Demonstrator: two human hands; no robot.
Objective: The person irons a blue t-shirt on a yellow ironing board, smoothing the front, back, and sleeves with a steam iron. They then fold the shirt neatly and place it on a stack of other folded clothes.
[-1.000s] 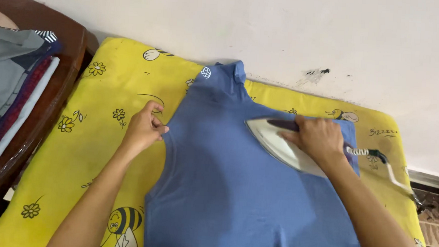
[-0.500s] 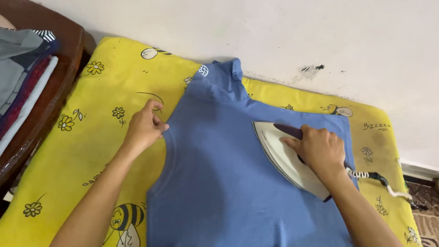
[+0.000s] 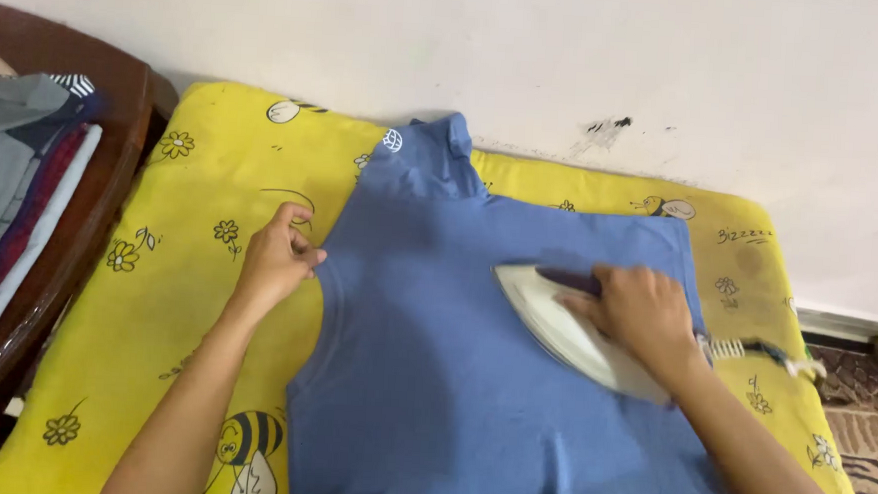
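Note:
A blue shirt (image 3: 433,357) lies flat on a yellow pad (image 3: 191,204) printed with bees and flowers. My right hand (image 3: 641,313) grips the handle of a white iron (image 3: 555,328), which rests on the right half of the shirt with its tip pointing left. At the shirt's left edge, near the armhole, my left hand (image 3: 278,259) pinches the fabric and holds it taut. The iron's cord (image 3: 754,349) trails off to the right across the pad.
A dark wooden chair (image 3: 80,218) stands at the left with a stack of folded clothes (image 3: 7,184) on it. A white wall (image 3: 569,63) runs behind the pad. A patterned rug (image 3: 869,450) lies at the right.
The iron has slid toward me and slightly right over the shirt under my right hand. My left hand has stayed at the shirt's left edge.

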